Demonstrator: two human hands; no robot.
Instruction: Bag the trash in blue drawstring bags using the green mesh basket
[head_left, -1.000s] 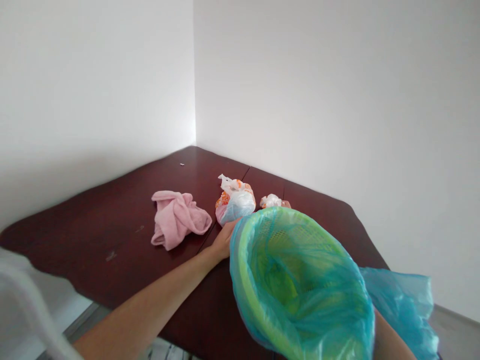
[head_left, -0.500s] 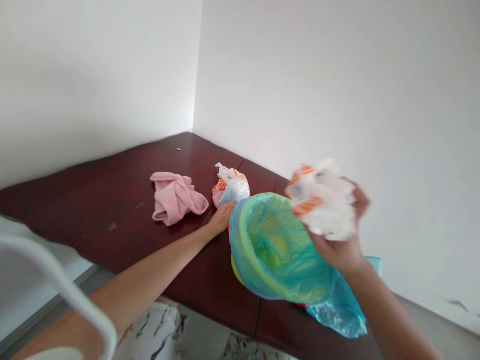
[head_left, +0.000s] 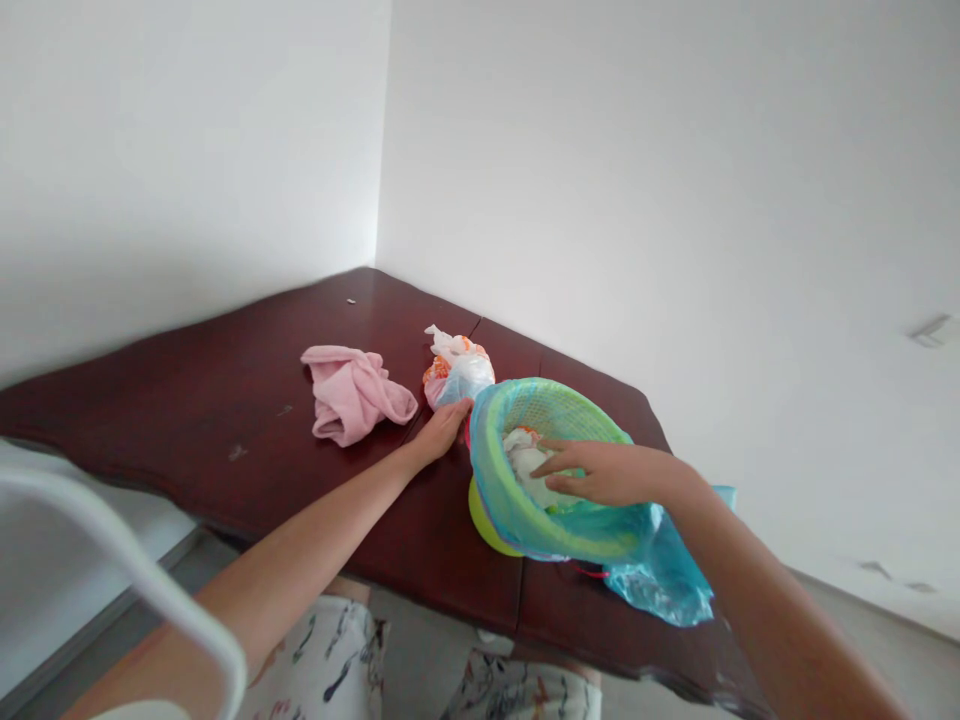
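Observation:
A green mesh wastebasket (head_left: pixel 491 440), lined with a translucent blue bag, stands tilted toward me on the table. My left hand (head_left: pixel 441 430) holds it at its left side, some fingers hidden by the rim. Inside lies a crumpled white plastic bag (head_left: pixel 525 462) with orange print. Just above that bag, my right hand (head_left: pixel 596 470) reaches over the opening, fingers stretched and apart, holding nothing. Loose blue liner (head_left: pixel 660 575) spills out at the basket's right. Another white and orange plastic bag (head_left: pixel 469 375), knotted and full, sits beyond my left hand.
A folded pink cloth (head_left: pixel 352 395) lies to the left on the dark red wooden table (head_left: pixel 225 390). White walls (head_left: pixel 600 180) meet at the table's far corner. A small white scrap (head_left: pixel 351 301) is near that corner. A white curved bar (head_left: pixel 135 560) crosses the lower left.
My right hand has come down and left over the basket and let go of the crumpled plastic bag, which now lies inside. My left hand stays at the basket's side.

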